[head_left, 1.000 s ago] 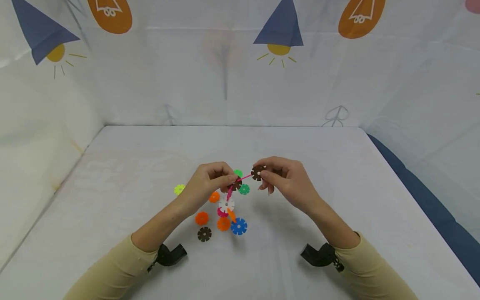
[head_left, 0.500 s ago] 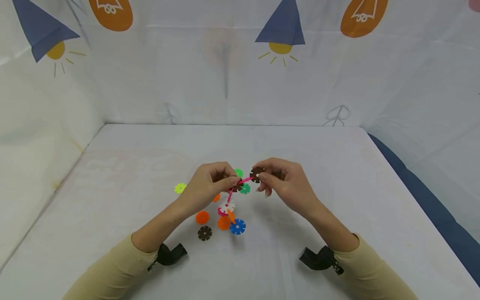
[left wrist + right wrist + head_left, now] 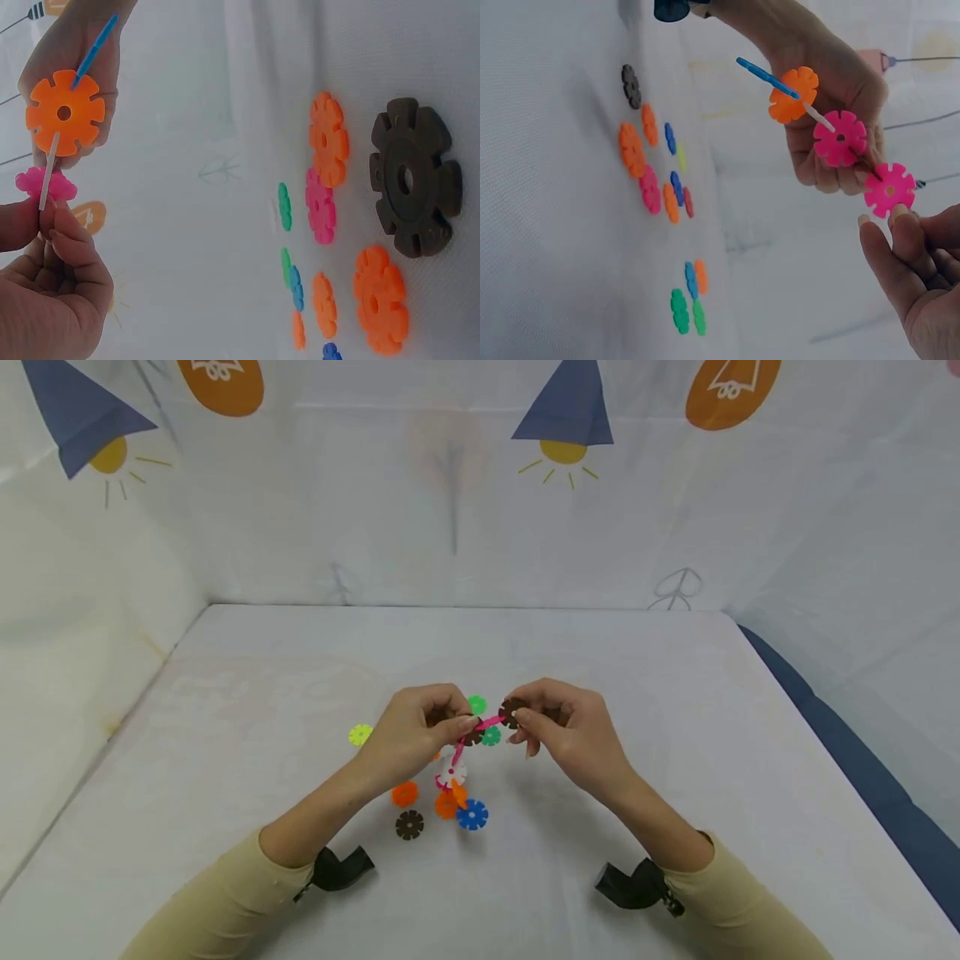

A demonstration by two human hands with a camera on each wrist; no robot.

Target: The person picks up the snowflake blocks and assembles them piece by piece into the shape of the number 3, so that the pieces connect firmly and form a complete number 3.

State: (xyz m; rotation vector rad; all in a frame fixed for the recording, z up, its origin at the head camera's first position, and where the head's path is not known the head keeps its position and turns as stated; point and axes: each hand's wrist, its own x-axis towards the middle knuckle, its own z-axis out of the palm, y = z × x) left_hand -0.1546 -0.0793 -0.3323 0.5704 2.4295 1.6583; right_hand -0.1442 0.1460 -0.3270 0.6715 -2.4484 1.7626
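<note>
My left hand [image 3: 408,731] pinches a brown snowflake disc [image 3: 472,737] in a chain of notched plastic discs raised over the table. A pink disc [image 3: 491,722] joins it to another brown snowflake disc [image 3: 512,711], which the thumb and fingers of my right hand [image 3: 573,731] pinch. From the left hand hang a second pink disc [image 3: 840,139], a white disc [image 3: 453,772], an orange disc [image 3: 64,112] and a blue disc [image 3: 472,815] at the lower end. Fingers partly hide both brown discs.
Loose discs lie on the white table [image 3: 637,668] beneath and around the chain: a brown one [image 3: 409,825], an orange one [image 3: 405,793], a yellow one [image 3: 360,735], green ones [image 3: 477,704] and several more. White printed fabric [image 3: 375,510] stands behind the table.
The right hand has come slightly left and down with its brown disc, closer to the left hand. The chain's lower end has swung a little left. Both hands keep their pinch.
</note>
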